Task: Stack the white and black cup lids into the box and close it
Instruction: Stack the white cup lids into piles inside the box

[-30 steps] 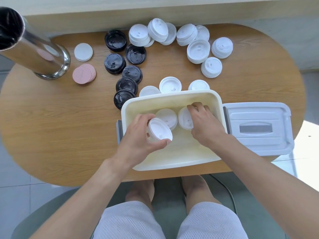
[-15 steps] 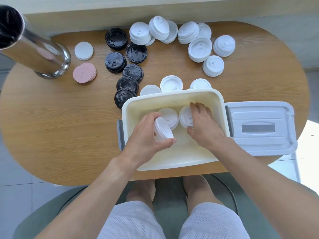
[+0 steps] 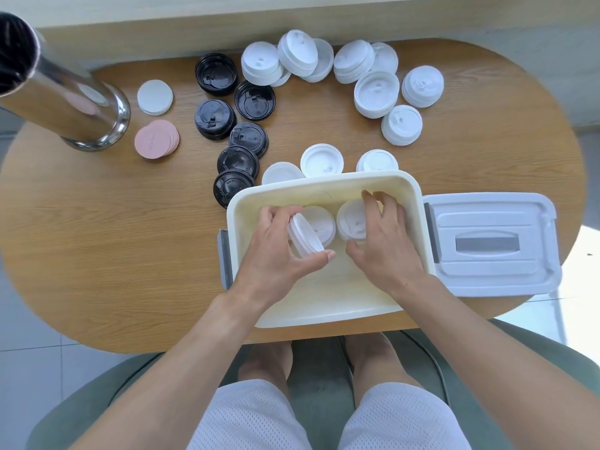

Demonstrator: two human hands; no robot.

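Table [image 3: 81, 238]: oval, wood-grain, pale tile floor [image 3: 29, 319] around. Left hand [image 3: 279, 254] grips tilted white lid [image 3: 305, 237] in box [image 3: 324, 186]; right hand [image 3: 386, 245] loosely curled over lid stack [image 3: 350, 219], grasp unclear.

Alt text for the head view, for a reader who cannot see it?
Left hand tilts a white plastic cup lid inside the open cream plastic box; right hand rests on another lid there. Black lids and white lids wait on the wooden table.
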